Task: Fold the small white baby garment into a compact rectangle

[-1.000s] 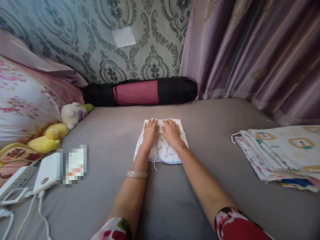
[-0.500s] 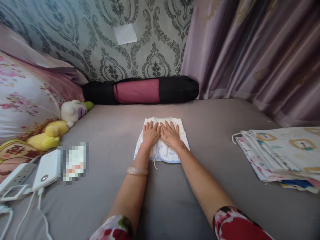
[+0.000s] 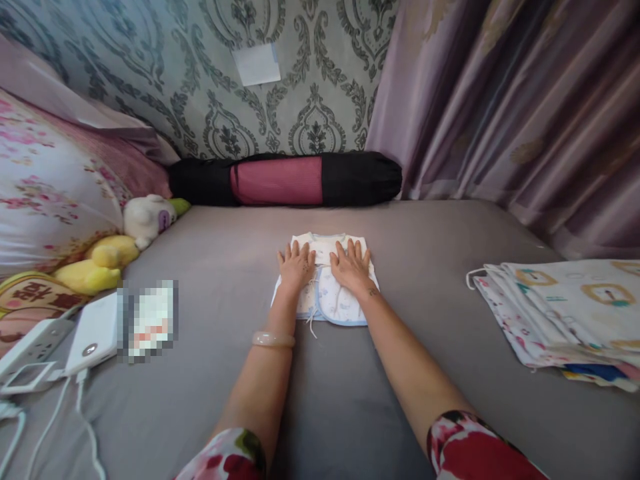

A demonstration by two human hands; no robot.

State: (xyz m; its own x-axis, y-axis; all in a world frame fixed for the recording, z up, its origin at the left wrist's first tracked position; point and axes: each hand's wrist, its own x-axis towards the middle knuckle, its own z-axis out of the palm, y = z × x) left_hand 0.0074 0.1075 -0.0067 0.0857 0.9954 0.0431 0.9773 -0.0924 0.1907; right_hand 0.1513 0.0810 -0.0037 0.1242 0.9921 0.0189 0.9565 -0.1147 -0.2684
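A small white baby top (image 3: 343,303) with blue trim and a faint print lies flat on the grey bedsheet (image 3: 210,280), its neckline at the far side and thin tie strings hanging at the near hem. My left hand (image 3: 297,265) rests flat on its left part, fingers spread. On its right part my right hand (image 3: 351,265) lies palm down, fingers apart too. Both hands hide parts of the top's sides. A pale bangle (image 3: 273,339) circles my left forearm.
Folded printed cloths (image 3: 565,313) are stacked at the right. A black and pink rolled bag (image 3: 280,180) lies along the wall. At left are plush toys (image 3: 113,257), a white power bank (image 3: 95,333), a power strip (image 3: 37,343) and cables.
My hands have moved apart, the left slightly left and the right to the right, still flat on the top. The camera view has shifted slightly.
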